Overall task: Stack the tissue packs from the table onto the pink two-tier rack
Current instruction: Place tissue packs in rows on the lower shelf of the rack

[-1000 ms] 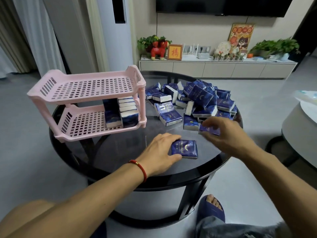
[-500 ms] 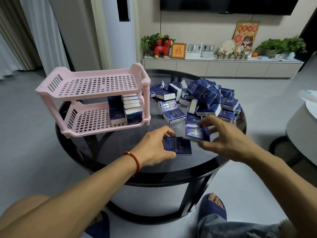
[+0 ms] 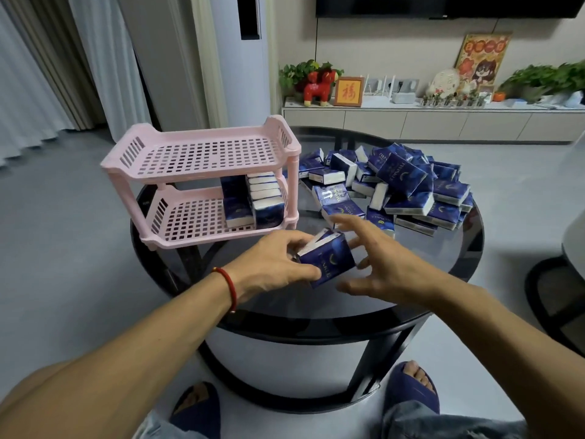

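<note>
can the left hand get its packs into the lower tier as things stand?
Probably yes. The left hand grips tissue packs just in front of the pink rack; the lower tier's front is open, with bare grid left of the packs already there.

Home living room: TV [image 3: 443,4], sideboard [image 3: 443,122]

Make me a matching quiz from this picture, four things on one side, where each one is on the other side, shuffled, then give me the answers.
Things:
1. pink rack
2. heap of tissue packs
3. red string bracelet
4. red horse figure

Places:
A. on the low cabinet by the far wall
B. on the left part of the round table
C. on the right part of the round table
D. round the left wrist

Pairs: 1-B, 2-C, 3-D, 4-A
</note>
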{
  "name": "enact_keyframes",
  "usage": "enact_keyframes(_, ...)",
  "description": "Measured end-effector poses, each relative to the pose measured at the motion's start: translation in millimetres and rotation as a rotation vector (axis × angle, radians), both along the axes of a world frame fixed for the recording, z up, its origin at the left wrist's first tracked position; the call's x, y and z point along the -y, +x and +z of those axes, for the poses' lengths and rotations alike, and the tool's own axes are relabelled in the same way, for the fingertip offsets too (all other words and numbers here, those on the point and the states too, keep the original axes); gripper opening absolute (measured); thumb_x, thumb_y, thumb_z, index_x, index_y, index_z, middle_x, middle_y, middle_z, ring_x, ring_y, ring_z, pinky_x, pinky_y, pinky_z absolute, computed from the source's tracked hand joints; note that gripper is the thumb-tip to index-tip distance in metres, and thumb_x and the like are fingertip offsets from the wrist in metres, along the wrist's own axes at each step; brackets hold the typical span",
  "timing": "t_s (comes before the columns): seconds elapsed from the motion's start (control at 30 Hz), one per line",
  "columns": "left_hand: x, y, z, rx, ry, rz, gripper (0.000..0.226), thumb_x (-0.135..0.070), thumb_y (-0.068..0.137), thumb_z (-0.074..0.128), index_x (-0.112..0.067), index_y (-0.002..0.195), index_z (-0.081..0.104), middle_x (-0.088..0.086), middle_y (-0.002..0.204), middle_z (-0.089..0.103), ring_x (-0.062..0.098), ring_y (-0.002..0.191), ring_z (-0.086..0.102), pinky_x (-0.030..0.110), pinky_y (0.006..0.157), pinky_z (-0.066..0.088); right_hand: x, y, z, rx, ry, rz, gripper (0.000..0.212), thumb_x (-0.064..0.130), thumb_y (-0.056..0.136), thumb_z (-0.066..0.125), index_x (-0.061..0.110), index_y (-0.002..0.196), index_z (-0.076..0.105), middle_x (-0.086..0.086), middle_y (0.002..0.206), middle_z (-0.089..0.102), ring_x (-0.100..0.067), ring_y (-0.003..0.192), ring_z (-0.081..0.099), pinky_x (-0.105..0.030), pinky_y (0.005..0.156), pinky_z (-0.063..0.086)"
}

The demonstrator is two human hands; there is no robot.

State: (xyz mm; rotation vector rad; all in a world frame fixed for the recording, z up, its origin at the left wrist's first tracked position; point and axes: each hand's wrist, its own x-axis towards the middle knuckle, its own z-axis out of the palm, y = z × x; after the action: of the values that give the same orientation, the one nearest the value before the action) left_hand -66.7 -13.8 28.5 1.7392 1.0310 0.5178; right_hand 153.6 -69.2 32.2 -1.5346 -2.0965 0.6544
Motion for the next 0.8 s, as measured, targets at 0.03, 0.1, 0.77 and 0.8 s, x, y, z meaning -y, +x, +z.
enact_keyframes(0.03, -0.1, -5.7, 1.8, 0.012, 0.012, 0.016, 0.05, -0.009, 0.071, 0.082, -0.022, 0.118, 0.071, 0.005, 0.108, 0.076, 0.03, 0.101, 0.074, 0.043, 0.095, 0.059, 0.0, -3.8, 0.9, -0.111, -0.121, -0.022, 0.094, 0.041, 0.081, 0.082, 0.04, 0.153, 0.022, 0.018, 0.139, 0.04, 0.002, 0.117, 0.052, -0.019, 0.085, 0.054)
enact_keyframes(0.1, 2.2, -16.7, 5.8, 0.056, -0.014, 0.036, 0.048, -0.003, 0.076, 0.082, -0.021, 0.119, 0.069, 0.007, 0.111, 0.076, 0.03, 0.103, 0.073, 0.039, 0.097, 0.058, -2.0, -14.1, -1.6, -0.31, -0.243, -0.038, 0.084, 0.048, 0.083, 0.074, 0.036, 0.153, 0.03, 0.016, 0.138, 0.051, -0.005, 0.119, 0.058, -0.023, 0.092, 0.053)
enact_keyframes(0.77, -118.9, -98.4, -2.2, -0.522, 0.418, 0.205, 0.057, -0.028, 0.088, 0.074, -0.024, 0.142, 0.056, -0.002, 0.149, 0.052, 0.019, 0.135, 0.049, 0.02, 0.103, 0.032, -54.0, -55.0, 1.0, -0.158, -0.11, -0.142, 0.048, 0.031, 0.084, 0.081, 0.029, 0.125, 0.055, 0.008, 0.111, 0.062, -0.006, 0.099, 0.062, -0.026, 0.083, 0.053)
enact_keyframes(0.8, -121.7, -100.2, -1.5, -0.51, 0.411, 0.202, 0.052, -0.03, 0.09, 0.071, -0.025, 0.14, 0.056, -0.002, 0.145, 0.055, 0.019, 0.131, 0.052, 0.023, 0.102, 0.036, -54.6, -55.1, 1.1, -0.16, -0.113, -0.14, 0.047, 0.031, 0.084, 0.081, 0.029, 0.124, 0.056, 0.007, 0.111, 0.063, -0.006, 0.099, 0.062, -0.028, 0.084, 0.054)
